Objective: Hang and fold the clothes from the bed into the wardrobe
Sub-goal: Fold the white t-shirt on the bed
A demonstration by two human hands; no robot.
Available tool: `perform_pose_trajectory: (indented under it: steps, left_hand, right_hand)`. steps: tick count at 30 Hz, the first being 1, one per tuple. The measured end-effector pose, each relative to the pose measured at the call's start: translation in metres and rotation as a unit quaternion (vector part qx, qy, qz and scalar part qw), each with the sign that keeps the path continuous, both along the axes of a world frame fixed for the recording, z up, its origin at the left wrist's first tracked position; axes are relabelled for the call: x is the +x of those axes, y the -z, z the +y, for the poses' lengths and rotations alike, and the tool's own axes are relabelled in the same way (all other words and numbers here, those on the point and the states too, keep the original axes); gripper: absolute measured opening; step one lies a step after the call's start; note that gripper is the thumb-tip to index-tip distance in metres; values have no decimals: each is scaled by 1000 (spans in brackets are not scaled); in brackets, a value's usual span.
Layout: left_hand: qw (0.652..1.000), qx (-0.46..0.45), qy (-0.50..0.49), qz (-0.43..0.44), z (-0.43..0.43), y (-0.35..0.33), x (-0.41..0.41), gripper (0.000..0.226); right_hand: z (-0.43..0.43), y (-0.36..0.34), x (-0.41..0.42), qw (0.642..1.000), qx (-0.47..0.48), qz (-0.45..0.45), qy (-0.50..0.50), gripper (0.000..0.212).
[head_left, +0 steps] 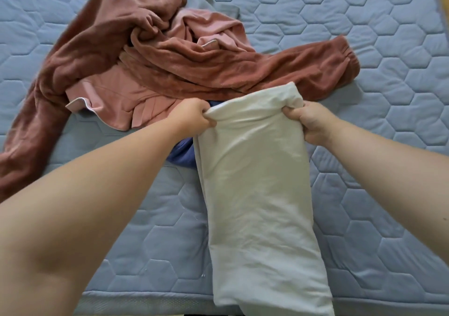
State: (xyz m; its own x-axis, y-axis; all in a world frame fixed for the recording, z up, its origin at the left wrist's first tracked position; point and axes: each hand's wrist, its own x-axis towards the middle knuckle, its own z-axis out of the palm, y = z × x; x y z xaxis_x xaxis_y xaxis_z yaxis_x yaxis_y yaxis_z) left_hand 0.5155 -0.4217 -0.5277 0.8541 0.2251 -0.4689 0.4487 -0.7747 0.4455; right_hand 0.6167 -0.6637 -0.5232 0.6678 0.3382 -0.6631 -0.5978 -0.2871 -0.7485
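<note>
- The blue-grey quilted bed cover (364,48), stitched in hexagons, filled the view, with its near edge at 6 o'clock.
- A rust-brown fleece garment (218,72) sprawled in a crumpled heap from 12 o'clock. One long sleeve trailed down to 9 o'clock and another, with a gathered cuff, reached out to 2 o'clock.
- A long white folded cotton garment (255,194) ran from the centre down to 6 o'clock. Its lower end lay over the bed's near edge and its top end was lifted, bunched between both hands.
- A pale pink smooth garment (116,97) with a light trimmed edge lay tangled in the fleece heap, showing at 10 o'clock and again near 12 o'clock.
- A dark blue cloth (181,153) peeked out just at 9 o'clock of the white garment, partly hidden beneath it.
- The right hand (313,126) had its grip closed round the white garment's top corner on the 3 o'clock side, fingers curled into the fabric.
- The left hand (192,117) had its grip pinched round the opposite top corner, on the 9 o'clock side.
</note>
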Motion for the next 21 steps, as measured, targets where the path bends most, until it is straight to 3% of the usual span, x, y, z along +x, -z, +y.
perform_pose_trajectory:
  steps: [2,5,7,10,12,15,17,21]
  left_hand:
    - [992,44,-77,-91,-3,-10,21,12]
    - [957,81,-191,-202,-8,-24,46,33]
    - [965,98,-131,-206,-22,-22,42,44]
    - [981,122,57,-143,-58,9,-4,57]
    - [981,122,139,-63,-82,39,-48,59]
    - [983,73,157,59,-115,80,-123,59]
    - [984,47,151,78,-138,93,-166,61]
    - [991,10,130,15,-158,96,-210,62]
  right_hand:
    - [13,-6,17,991,-81,-104,36,6]
    - [28,-10,40,924,-254,-284,34,27]
    - [27,-5,35,895,-316,-315,-3,49]
    - [10,22,-10,845,-349,-384,-130,57]
    - [-9,43,-55,799,-361,-387,-285,58]
    - [-49,67,-129,708,-385,-334,-489,60]
    - [-75,76,-171,698,-392,-298,-520,60]
    - [-105,77,-217,720,-403,-274,-494,60]
